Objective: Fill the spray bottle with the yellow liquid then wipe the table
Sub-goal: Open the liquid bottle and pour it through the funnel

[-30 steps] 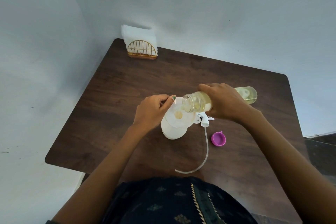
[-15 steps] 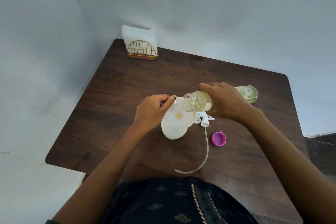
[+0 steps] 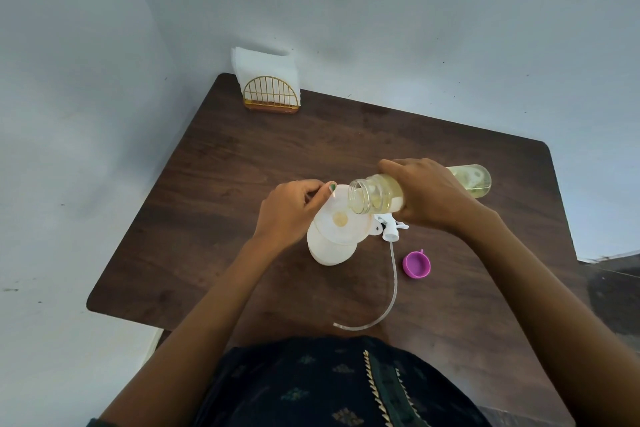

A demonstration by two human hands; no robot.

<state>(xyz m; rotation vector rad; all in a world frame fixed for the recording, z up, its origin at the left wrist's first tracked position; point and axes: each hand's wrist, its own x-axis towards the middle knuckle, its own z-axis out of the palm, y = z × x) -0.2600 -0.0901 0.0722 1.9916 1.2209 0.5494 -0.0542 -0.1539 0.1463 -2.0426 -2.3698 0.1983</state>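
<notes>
A white spray bottle [image 3: 329, 251] stands in the middle of the dark wooden table [image 3: 221, 184], with a pale funnel [image 3: 341, 220] set in its neck. My left hand [image 3: 291, 210] pinches the funnel's far rim. My right hand [image 3: 429, 198] grips a clear bottle of yellow liquid [image 3: 375, 198], tipped nearly level, its open mouth over the funnel. A little yellow liquid shows at the funnel's centre. The white spray head [image 3: 389, 230] with its long clear tube [image 3: 393, 284] lies on the table to the right of the spray bottle.
A purple cap [image 3: 417, 263] lies open side up right of the tube. A gold wire holder with white napkins [image 3: 268, 85] stands at the table's far left corner against the wall. Walls close in on the left and behind.
The clear bottle has tipped a touch further, its base rising slightly. Both hands otherwise stay in place.
</notes>
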